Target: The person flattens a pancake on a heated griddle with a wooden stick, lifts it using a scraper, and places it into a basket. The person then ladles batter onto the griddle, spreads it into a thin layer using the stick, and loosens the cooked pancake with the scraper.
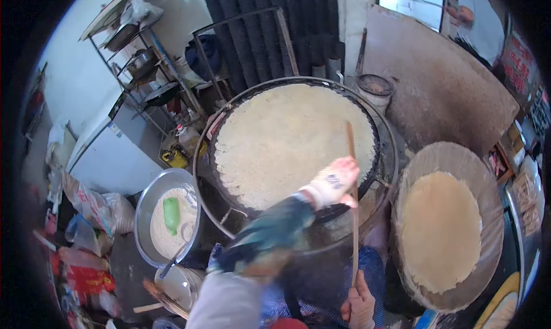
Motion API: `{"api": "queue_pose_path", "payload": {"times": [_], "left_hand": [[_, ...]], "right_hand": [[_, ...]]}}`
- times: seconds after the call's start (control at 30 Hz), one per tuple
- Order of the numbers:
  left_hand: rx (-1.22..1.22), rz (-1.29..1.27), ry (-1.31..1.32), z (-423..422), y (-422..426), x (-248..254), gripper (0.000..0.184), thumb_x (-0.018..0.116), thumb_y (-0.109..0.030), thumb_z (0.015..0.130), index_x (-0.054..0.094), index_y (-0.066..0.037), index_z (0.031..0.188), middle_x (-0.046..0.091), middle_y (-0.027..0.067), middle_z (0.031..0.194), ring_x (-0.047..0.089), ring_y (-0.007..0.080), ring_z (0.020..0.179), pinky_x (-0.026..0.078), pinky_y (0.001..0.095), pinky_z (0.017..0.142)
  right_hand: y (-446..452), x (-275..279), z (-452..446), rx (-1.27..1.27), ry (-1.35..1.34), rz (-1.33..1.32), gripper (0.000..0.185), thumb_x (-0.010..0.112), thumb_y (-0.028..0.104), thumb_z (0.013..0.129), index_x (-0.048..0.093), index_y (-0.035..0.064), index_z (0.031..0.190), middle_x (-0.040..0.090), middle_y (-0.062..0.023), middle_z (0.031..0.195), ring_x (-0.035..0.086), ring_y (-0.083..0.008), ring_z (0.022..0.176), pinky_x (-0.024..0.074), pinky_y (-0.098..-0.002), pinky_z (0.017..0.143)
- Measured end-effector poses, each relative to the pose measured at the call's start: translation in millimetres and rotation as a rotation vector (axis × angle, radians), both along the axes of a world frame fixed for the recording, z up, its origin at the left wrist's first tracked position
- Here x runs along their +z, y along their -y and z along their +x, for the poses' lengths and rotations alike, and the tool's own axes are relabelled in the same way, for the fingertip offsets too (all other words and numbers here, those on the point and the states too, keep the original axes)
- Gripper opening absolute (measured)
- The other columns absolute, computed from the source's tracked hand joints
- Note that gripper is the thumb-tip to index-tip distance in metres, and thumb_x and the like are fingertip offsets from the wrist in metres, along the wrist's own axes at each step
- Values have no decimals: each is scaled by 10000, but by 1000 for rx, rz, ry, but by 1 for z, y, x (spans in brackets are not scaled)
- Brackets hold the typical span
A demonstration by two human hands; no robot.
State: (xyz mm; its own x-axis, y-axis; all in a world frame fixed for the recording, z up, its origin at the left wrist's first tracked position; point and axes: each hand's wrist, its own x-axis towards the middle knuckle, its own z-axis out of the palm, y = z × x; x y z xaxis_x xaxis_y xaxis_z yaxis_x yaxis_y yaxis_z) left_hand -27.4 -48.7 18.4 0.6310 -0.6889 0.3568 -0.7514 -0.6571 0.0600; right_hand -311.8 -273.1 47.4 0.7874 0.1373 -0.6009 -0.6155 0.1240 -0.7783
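A wide round griddle [202,157] carries a large thin pale sheet of batter [293,139] with ragged edges. My left hand [336,181], in a light glove with bare fingertips, is closed around the middle of a long wooden stick [354,231] over the griddle's right part. Lower down, my right hand [360,306] grips the same stick near its bottom end. The stick stands nearly upright in view, its top over the sheet's right side.
At the left stand a metal bowl of flour [140,220] with a green scoop and a white bucket [192,280]. A lined basket [495,231] at the right holds a round flatbread. Shelves [158,53], a white cabinet [115,157] and a tall board [430,70] stand behind. Another person [479,24] is at the top right.
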Motion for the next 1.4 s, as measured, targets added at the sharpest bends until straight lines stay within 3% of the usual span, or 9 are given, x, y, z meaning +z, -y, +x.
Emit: {"api": "queue_pose_path", "payload": {"times": [0.03, 0.27, 0.57, 0.77, 0.93, 1.07, 1.23, 1.3, 1.4], "left_hand": [[98, 359, -161, 18, 18, -5, 1067, 617, -741, 590, 494, 91, 1246, 509, 269, 1280, 389, 408, 1302, 275, 449, 1112], [300, 348, -223, 58, -88, -3, 1054, 574, -795, 505, 591, 57, 1125, 552, 228, 1234, 418, 393, 1282, 294, 434, 1113], [661, 193, -208, -13, -246, -3, 952, 687, -640, 575, 527, 40, 1222, 502, 237, 1297, 378, 395, 1311, 297, 437, 1114], [742, 122, -1, -134, -321, -10, 1024, 579, -720, 585, 481, 83, 1214, 518, 254, 1250, 428, 415, 1245, 323, 457, 1077], [834, 194, -60, -224, -269, -11, 1147, 482, -801, 666, 333, 101, 1359, 372, 316, 1369, 323, 477, 1312, 228, 553, 1104], [520, -56, -17, -143, -145, 21, 1142, 440, -825, 672, 351, 86, 1354, 389, 298, 1362, 329, 460, 1313, 245, 558, 1092], [221, 251, -264, -14, -31, -2, 1005, 681, -648, 579, 486, 83, 1241, 480, 259, 1316, 352, 409, 1333, 249, 428, 1138], [262, 280, -324, -8, -40, 8, 966, 692, -648, 551, 531, 47, 1202, 516, 224, 1280, 379, 392, 1315, 266, 419, 1130], [341, 208, -277, -25, -80, 5, 957, 697, -654, 531, 551, 35, 1178, 530, 208, 1262, 396, 383, 1301, 285, 421, 1122]], "right_hand": [[-6, -6, 7, 19, 8, -14, 515, 483, 224, 986, 329, 204, 1477, 459, -14, 575, 430, -97, 396, 380, -257, 362], [-35, -38, 83, 188, -277, 829, 446, 432, 346, 1014, 307, 324, 1441, 299, 68, 493, 274, -83, 357, 252, -263, 379], [-131, -38, 119, 412, -363, 747, 537, 470, 303, 1005, 246, 285, 1492, 334, 38, 513, 294, -78, 379, 284, -243, 411], [-175, -25, 90, 734, 50, 138, 561, 566, 264, 954, 351, 236, 1471, 502, 14, 645, 479, -80, 483, 403, -230, 389], [-122, -32, 31, 880, 47, -35, 561, 611, 223, 929, 397, 287, 1443, 619, -17, 780, 531, -91, 539, 497, -266, 519], [-36, -45, -9, 469, 108, -196, 570, 613, 158, 908, 417, 253, 1436, 659, -51, 867, 550, -102, 546, 494, -273, 516], [-15, -10, 2, 129, -87, -149, 551, 529, 242, 960, 337, 259, 1476, 468, -6, 568, 419, -94, 413, 380, -277, 389], [-8, -30, 8, 80, -256, 691, 542, 486, 284, 989, 271, 292, 1486, 371, 20, 515, 341, -79, 387, 309, -251, 402], [-12, -30, 23, 216, -353, 861, 510, 451, 326, 1001, 255, 356, 1471, 325, 31, 522, 310, -76, 384, 288, -248, 421]]}}
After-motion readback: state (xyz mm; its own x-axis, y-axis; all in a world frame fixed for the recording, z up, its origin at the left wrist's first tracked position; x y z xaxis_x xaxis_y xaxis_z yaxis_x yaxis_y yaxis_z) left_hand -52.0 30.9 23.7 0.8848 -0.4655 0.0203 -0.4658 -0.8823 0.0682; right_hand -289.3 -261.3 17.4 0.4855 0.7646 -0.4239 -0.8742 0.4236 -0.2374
